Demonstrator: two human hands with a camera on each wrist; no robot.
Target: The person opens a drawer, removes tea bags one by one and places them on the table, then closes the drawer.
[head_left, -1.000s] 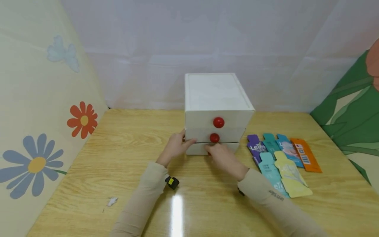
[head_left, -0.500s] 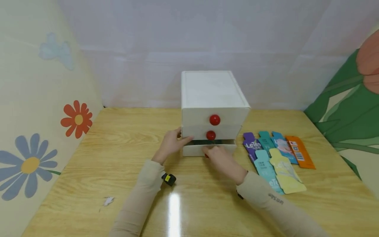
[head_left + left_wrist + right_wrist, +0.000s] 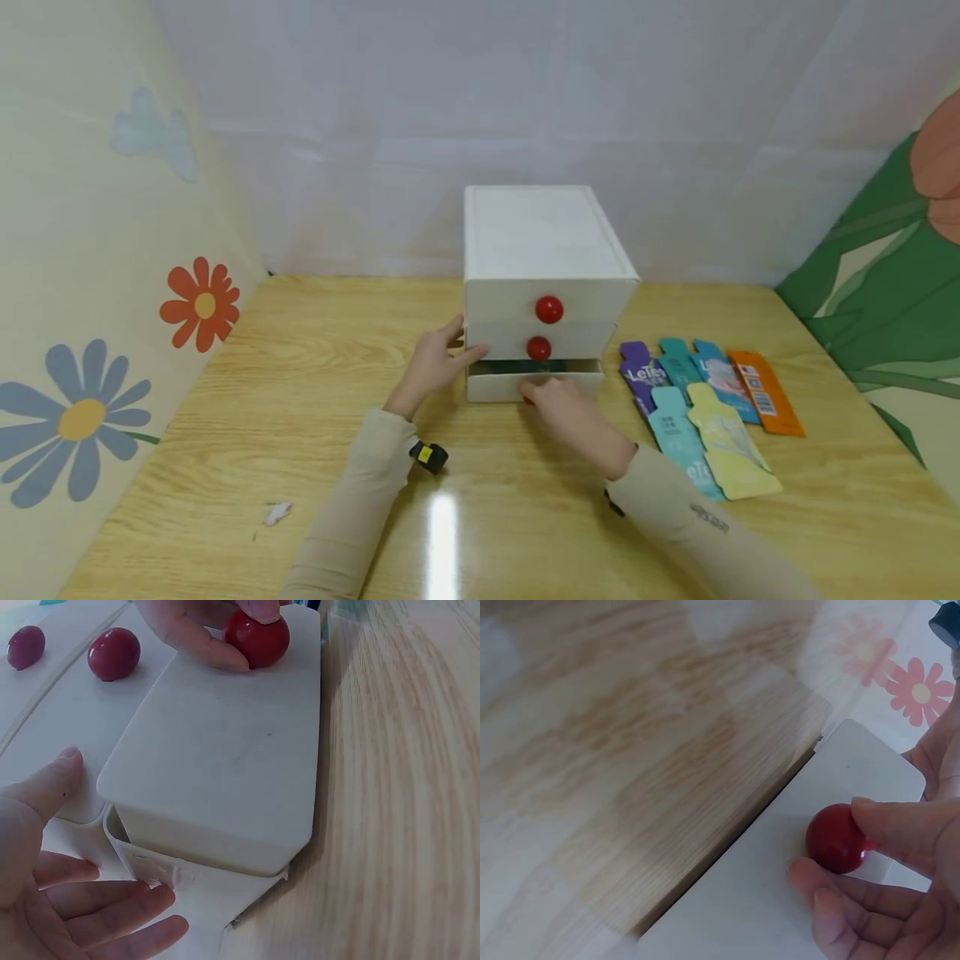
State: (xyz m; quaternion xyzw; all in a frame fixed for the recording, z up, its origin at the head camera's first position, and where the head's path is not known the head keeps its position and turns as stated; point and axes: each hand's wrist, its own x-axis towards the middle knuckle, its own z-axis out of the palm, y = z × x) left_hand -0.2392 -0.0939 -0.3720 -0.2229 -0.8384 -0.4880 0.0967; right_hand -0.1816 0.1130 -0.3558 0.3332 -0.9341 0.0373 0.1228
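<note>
A white cabinet (image 3: 543, 233) with three drawers and red ball knobs stands on the table. Its bottom drawer (image 3: 491, 387) is pulled partly out, leaving a dark gap above its front. My right hand (image 3: 573, 417) pinches that drawer's red knob (image 3: 836, 838) between thumb and fingers. At the cabinet's left front corner is my left hand (image 3: 431, 367). In the left wrist view its thumb (image 3: 56, 780) touches the middle drawer's front, while the fairly straight fingers (image 3: 112, 911) lie along the cabinet's side. What lies inside the drawer is mostly hidden.
Right of the cabinet lie several flat pouches: a purple one (image 3: 641, 375), a yellow one (image 3: 731, 450), an orange one (image 3: 768, 392) and teal and blue ones. A small whitish patch (image 3: 277, 512) marks the table's left front. A white cloth backdrop (image 3: 375, 142) hangs behind.
The bottom drawer has slid out toward me from nearly closed, with my right hand on its knob. My left hand has stayed at the cabinet's corner.
</note>
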